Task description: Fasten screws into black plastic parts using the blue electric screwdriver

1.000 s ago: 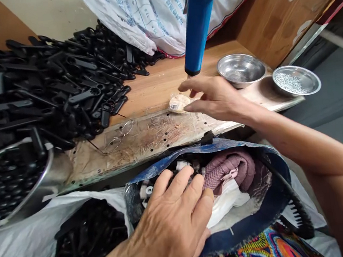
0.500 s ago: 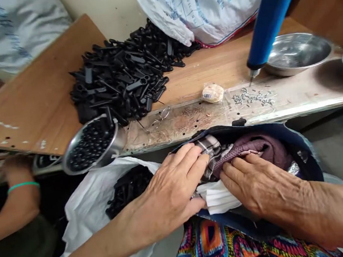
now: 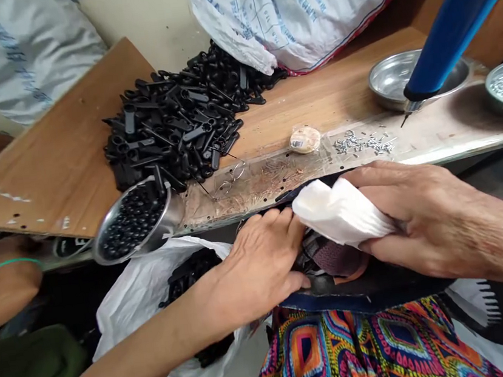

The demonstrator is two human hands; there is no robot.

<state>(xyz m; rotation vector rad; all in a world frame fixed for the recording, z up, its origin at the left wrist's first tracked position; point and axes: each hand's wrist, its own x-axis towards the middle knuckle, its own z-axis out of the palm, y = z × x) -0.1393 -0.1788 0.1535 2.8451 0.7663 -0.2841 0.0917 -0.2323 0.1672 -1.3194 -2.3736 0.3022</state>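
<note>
A dark blue bag (image 3: 334, 302) lies open at the lap, under the bench edge. My right hand (image 3: 424, 216) pinches a folded stack of white paper tissues (image 3: 339, 214) above the bag's mouth. At the bag's left end, my left hand (image 3: 260, 258) has its fingers curled over the side and its thumb inside the mouth, holding it. Inside the bag a purple knitted cloth (image 3: 339, 257) shows between the hands. The tissues and right hand cover the rest of the contents.
Black plastic parts (image 3: 178, 118) are heaped on the bench beside a metal bowl (image 3: 169, 214) of black beads. Glasses (image 3: 232, 178), a wrapped round snack (image 3: 305, 139) and small metal pins (image 3: 365, 144) lie near the edge. A blue screwdriver (image 3: 452, 29) hangs at right. A co-worker's arm (image 3: 11, 285) is at left.
My right hand has lifted the white tissues out of the bag, up and to the right. My left hand stays at the bag's left end, its fingers now more curled.
</note>
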